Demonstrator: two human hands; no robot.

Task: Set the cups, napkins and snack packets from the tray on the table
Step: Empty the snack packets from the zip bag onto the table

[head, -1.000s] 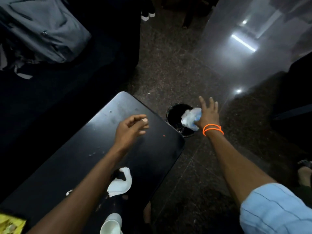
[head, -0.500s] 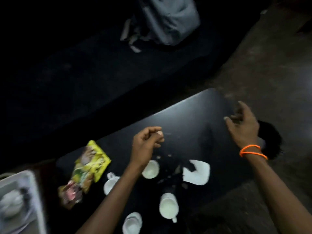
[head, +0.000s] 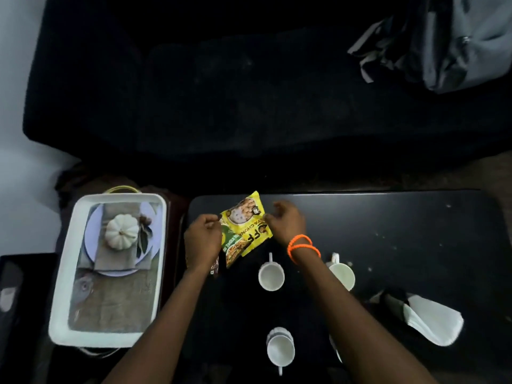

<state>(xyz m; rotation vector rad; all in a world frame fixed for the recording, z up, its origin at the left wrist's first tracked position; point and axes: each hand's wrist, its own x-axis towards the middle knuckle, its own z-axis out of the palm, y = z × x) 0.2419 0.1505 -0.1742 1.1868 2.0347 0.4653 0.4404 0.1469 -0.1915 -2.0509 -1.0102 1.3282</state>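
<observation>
On the black table (head: 401, 231), my left hand (head: 203, 239) and my right hand (head: 286, 221) meet at a small stack of snack packets. The yellow snack packet (head: 246, 225) lies on top, with a green packet (head: 231, 252) and a dark one (head: 214, 268) under it. My left fingers pinch the stack's left edge. My right thumb and fingers grip the yellow packet's right edge. Three white cups (head: 271, 275) (head: 342, 274) (head: 280, 349) stand on the table; another is mostly hidden under my right arm. A white napkin (head: 432, 320) lies at the right.
The white tray (head: 66, 273) sits left of the table; only a printed pumpkin picture shows on its base. A dark sofa (head: 249, 92) runs behind the table, with a grey backpack (head: 457, 42) on its right end. Crumbs dot the table's right side.
My view swung left from a floor bin back to the table. My right hand left the bin without the crumpled white thing it held there. Both hands moved left onto the snack packets.
</observation>
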